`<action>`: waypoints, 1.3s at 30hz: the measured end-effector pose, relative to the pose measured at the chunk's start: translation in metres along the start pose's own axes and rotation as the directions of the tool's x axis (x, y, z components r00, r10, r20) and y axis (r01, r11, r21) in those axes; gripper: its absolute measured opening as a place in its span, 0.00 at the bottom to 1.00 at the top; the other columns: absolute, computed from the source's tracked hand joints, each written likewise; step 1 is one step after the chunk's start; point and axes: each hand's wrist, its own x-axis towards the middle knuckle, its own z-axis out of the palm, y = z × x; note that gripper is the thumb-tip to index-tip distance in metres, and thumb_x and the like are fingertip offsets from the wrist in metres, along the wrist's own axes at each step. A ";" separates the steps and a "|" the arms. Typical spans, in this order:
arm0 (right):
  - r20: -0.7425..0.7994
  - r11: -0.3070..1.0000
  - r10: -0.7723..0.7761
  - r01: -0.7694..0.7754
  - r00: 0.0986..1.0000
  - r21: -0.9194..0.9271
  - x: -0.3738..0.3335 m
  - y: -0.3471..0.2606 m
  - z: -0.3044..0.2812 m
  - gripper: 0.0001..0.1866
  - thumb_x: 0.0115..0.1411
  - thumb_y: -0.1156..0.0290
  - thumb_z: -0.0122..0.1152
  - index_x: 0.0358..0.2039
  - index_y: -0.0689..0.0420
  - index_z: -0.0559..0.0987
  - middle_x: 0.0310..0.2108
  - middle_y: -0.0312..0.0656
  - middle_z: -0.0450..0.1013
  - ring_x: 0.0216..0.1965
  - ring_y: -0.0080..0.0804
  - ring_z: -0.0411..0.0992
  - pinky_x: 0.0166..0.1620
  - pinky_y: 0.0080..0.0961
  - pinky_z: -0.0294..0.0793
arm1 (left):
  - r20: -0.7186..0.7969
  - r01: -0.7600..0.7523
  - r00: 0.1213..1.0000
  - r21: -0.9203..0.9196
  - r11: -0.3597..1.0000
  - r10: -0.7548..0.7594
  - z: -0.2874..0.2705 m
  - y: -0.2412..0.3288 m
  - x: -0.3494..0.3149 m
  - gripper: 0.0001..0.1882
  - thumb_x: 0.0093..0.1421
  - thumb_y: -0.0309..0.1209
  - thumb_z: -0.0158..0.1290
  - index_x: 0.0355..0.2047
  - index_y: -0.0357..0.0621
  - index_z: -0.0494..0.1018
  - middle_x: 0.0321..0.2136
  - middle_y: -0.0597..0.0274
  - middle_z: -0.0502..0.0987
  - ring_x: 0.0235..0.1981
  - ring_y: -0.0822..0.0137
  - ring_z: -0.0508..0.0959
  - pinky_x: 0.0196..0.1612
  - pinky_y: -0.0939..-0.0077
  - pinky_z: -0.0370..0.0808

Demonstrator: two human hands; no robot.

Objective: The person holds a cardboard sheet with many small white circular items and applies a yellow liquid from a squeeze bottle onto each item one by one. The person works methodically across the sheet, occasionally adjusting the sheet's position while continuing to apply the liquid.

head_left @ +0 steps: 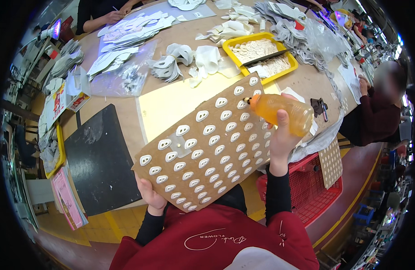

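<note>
My left hand (150,194) grips the lower left edge of a brown cardboard sheet (194,166), its thumb on top and the other fingers hidden beneath. Rows of small white oval pieces, each with two dark marks, cover the sheet, which is tilted over my lap and the table edge. In my right hand (281,141) is a clear squeeze bottle (281,112) of amber liquid, lying nearly sideways. Its orange cap and dark nozzle tip point left, over a white piece (242,104) near the sheet's upper right. Whether the tip touches that piece I cannot tell.
A yellow divided tray (292,67) of small white pieces stands beyond the sheet. Cut grey and white parts (169,65) lie about the table. A black board (102,157) is at left, a red basket (317,191) below right. Other people sit across and to the right.
</note>
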 end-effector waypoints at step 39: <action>0.059 0.988 -0.154 0.155 0.986 -0.023 0.009 -0.006 0.022 0.30 0.50 0.60 0.73 0.47 0.66 0.72 0.44 0.45 0.74 0.43 0.29 0.73 0.46 0.24 0.73 | 0.012 -0.028 1.000 -0.002 1.000 0.028 0.006 -0.001 0.006 0.33 0.68 0.49 0.38 0.61 0.34 0.51 0.53 0.50 0.66 0.53 0.61 0.70 0.54 0.65 0.68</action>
